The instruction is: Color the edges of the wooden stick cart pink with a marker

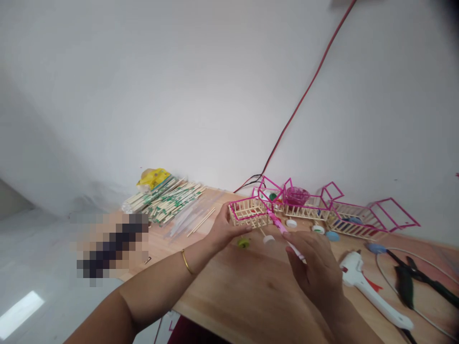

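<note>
My left hand (227, 229) grips the left side of a small cart (249, 212) built from thin wooden sticks, its top rails coloured magenta. Bottle-cap wheels hang beneath it, a green one (243, 243) and a white one (268, 239). Between the fingers of my right hand (313, 263) is a slim pink-and-white paintbrush (281, 227), its far end against or close to the cart's right edge. The exact contact at the tip is too small to make out.
More stick carts with magenta rails (358, 220) line the wall, near a magenta cup (297, 195). A white glue gun (373, 291) and dark-handled pliers (405, 282) lie at right. Bundled chopsticks (175, 203), clear glue sticks (186, 217) and a yellow packet (154, 179) are at left.
</note>
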Demonstrator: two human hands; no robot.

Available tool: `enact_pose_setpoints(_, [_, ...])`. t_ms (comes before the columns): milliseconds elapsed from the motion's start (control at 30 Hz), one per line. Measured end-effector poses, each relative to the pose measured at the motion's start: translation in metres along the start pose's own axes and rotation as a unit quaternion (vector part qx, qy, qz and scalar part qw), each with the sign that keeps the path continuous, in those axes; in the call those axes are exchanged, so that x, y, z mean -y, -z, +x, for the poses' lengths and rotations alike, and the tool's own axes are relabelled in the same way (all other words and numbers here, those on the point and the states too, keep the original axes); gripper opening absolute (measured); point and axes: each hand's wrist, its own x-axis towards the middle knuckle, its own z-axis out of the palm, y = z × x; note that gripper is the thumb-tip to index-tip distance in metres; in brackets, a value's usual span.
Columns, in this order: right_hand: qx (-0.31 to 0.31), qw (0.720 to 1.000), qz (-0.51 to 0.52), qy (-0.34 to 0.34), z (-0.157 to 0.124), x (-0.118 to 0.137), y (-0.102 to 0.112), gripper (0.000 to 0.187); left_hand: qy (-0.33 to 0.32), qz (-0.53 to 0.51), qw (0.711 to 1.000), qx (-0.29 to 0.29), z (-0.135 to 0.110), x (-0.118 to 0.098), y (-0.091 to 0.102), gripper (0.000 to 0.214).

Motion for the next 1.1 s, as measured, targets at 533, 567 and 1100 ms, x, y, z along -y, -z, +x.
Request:
enact_pose_setpoints(533, [0.009,1.000,0.006,-0.003,-0.0030,-0.0014,-0.0027,0.035,0.009,-0.006,1.000,0.001,0.0007,0.0035,0.0036,0.074])
enact_pose_setpoints(567, [0.007,1.000,0.008,-0.004,-0.0031,-0.0014,-0.0030,0.035,0.008,0.001,1.000,0.003,0.0007,0.0033,0.0037,0.074])
enact_pose_setpoints(1100, [0.017,1.000,0.014,-0.007,-0.0029,-0.0021,-0.0028,0.035,-0.010,0.034,0.999,0.020,0.0013,0.0073,0.0053,0.077])
